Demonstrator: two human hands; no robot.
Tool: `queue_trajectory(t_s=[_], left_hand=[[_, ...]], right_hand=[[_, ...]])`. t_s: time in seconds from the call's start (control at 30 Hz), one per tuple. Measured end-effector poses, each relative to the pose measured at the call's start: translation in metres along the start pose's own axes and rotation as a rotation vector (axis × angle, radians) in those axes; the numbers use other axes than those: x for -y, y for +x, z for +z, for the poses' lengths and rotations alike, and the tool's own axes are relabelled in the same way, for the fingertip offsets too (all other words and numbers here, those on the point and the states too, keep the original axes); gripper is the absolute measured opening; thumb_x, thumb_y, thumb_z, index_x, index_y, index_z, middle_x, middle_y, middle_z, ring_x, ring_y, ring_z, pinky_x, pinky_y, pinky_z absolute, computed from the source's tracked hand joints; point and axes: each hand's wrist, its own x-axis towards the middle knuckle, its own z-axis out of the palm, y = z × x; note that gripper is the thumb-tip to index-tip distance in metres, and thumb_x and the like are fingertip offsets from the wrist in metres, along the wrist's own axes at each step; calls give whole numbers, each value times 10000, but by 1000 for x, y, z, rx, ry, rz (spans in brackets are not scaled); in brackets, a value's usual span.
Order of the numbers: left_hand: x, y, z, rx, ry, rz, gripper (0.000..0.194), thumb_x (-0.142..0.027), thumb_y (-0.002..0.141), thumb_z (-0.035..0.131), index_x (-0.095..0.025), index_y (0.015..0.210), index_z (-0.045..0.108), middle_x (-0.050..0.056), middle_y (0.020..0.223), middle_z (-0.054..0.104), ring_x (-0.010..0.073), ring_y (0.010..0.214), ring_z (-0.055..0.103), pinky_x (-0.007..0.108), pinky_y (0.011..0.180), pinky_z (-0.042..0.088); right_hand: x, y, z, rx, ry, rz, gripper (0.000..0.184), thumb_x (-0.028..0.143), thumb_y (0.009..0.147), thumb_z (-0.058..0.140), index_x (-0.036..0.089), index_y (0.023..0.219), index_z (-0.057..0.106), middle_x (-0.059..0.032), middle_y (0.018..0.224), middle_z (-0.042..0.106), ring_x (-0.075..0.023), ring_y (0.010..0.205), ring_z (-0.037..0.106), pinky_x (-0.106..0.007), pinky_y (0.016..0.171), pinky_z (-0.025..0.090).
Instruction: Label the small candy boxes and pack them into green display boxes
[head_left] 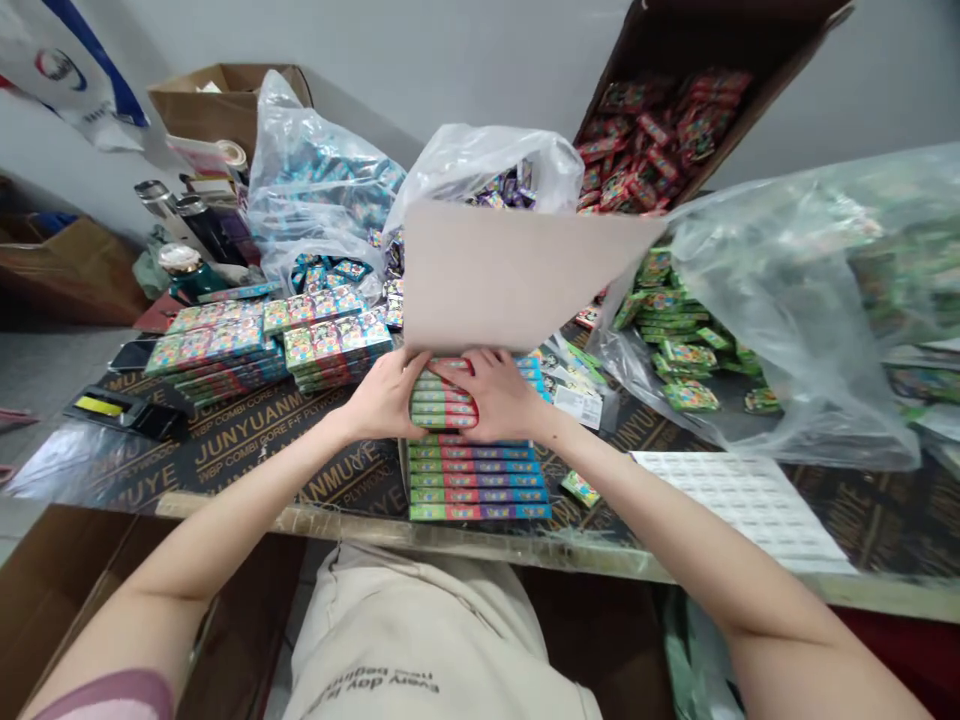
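Observation:
My left hand (384,396) and my right hand (504,396) face each other around a short stack of slim colourful packs (442,410) with green and red edges. My fingers curl over the stack's far side and thumbs lie near its top. Closer to me are more packs (476,485), lined up in rows with green, red, purple and blue edges. A plain greyish-white cardboard flap (517,275) stands up just behind my hands. One loose green packet (580,489) lies right of the rows.
Stacked pack blocks (214,345) stand at left, beside a black tape dispenser (124,410). Behind are plastic bags of blue packets (322,170) and purple ones (510,185), and a carton of red packets (660,140). Green packets (686,350) and a label sheet (739,505) lie at right.

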Motion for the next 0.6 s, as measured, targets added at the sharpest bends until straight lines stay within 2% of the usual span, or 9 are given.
queue_trajectory(t_s=[0.1,0.17,0.27,0.33,0.4,0.47,0.53,0.6], left_hand=[[6,0,0,65,-44,7,963,-427,492,781,-135,1333,415,150,1258,496,321,1136,509,435,995,425],[6,-4,-1,99,-21,1,965,-473,513,770,-138,1343,409,155,1259,505,321,1158,504,452,1033,391],[-2,-12,5,135,88,-14,1092,-613,562,729,-107,1431,305,215,1356,454,376,1275,420,579,1124,194],[-10,-18,15,116,166,-41,1038,-659,697,620,-99,1477,225,235,1460,360,389,1373,307,614,1138,64],[-17,-21,29,104,224,-73,792,-556,881,444,-90,1484,226,218,1526,283,350,1433,219,578,1155,50],[-21,-22,40,139,266,-88,605,-401,962,312,-70,1467,280,204,1530,294,309,1442,226,542,1168,78],[-20,-21,48,166,298,-84,572,-355,969,296,-58,1458,306,205,1500,356,297,1418,295,546,1173,66],[-18,-19,52,143,330,-83,584,-374,966,325,-65,1462,305,200,1479,393,299,1397,338,567,1172,29]], right_hand=[[2,1,1,45,95,-22,945,520,597,745,244,1432,400,-144,1136,515,-317,1036,447,-414,898,315],[2,-1,3,64,138,-9,973,562,593,745,244,1440,388,-147,1154,523,-321,1048,462,-429,914,332],[-2,-13,6,72,178,1,1032,720,635,649,245,1484,304,-169,1310,485,-358,1174,440,-490,987,310],[-6,-24,11,35,176,16,984,756,749,501,226,1519,193,-171,1458,382,-363,1309,357,-517,1053,257],[-10,-33,20,2,145,48,837,662,889,348,173,1530,125,-165,1533,298,-329,1400,268,-508,1106,204],[-12,-38,31,35,111,50,709,544,959,261,127,1522,153,-163,1542,291,-295,1430,243,-490,1131,189],[-12,-39,41,75,90,33,668,510,972,249,113,1508,211,-164,1534,308,-282,1428,265,-487,1136,205],[-11,-39,47,41,62,50,679,531,964,275,114,1500,242,-166,1537,296,-293,1426,271,-515,1137,201]])
